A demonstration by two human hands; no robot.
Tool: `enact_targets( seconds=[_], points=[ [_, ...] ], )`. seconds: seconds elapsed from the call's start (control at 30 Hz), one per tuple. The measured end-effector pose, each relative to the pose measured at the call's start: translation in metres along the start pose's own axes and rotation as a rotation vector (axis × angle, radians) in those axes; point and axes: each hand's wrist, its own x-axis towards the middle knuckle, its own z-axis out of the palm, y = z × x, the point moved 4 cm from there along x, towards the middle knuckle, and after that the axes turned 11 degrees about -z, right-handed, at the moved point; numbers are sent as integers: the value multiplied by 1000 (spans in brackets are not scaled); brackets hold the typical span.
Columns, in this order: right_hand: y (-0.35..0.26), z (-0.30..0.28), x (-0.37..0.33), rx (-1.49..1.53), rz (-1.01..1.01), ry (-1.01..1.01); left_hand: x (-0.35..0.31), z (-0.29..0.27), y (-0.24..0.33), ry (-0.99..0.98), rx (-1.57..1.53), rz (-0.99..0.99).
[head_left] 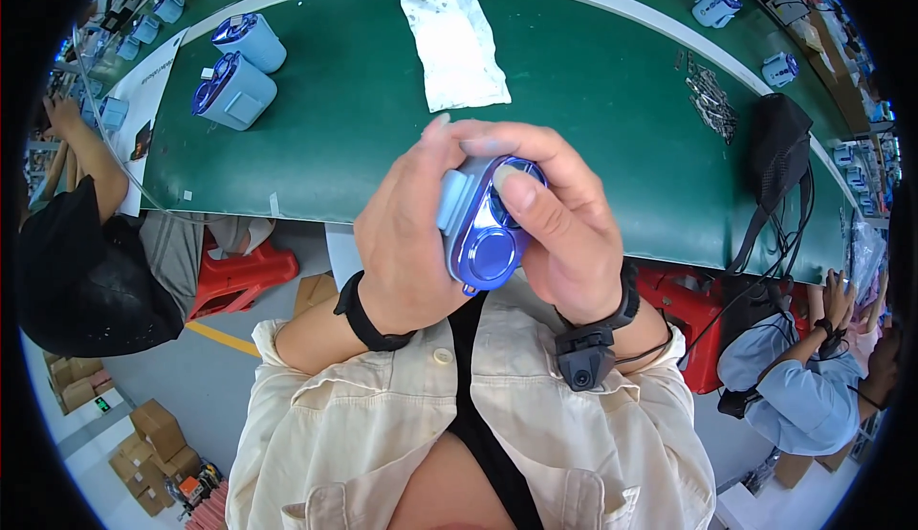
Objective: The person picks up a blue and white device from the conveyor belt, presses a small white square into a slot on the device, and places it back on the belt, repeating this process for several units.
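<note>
Between both palms, near the table's front edge, I hold a light-blue plastic device (490, 254) with a glossy dark-blue oval top and a round disc on it. My left hand (404, 229) wraps its left side, beside a raised pale-blue block. My right hand (579, 238) grips the other side, thumb lying across the glossy top. The fingers of both hands meet behind the device, so its far side and underside are hidden. Two similar devices (239, 99) stand at the table's left.
A crumpled white sheet or bag (457, 47) lies at the table's middle back. To the right are a pile of small metal parts (710, 101), a black bag (779, 143) and cables. People sit at left (86, 253) and right (803, 386); red stools (244, 276) stand below.
</note>
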Motion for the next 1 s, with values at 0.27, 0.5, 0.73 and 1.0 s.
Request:
enact_targets(
  seconds=[0.27,0.5,0.73,1.0],
  points=[
    [5,3,-2,203,58,80,0,-1,-1,82,26,83],
    [2,1,0,86,139,53,-3,-3,-3,13,39,65],
    [1,4,4,75,76,29,-5,-3,-7,-52,8,27],
    [11,8,7,149,-31,48,-6,6,-11,-30,132,22]
  ],
)
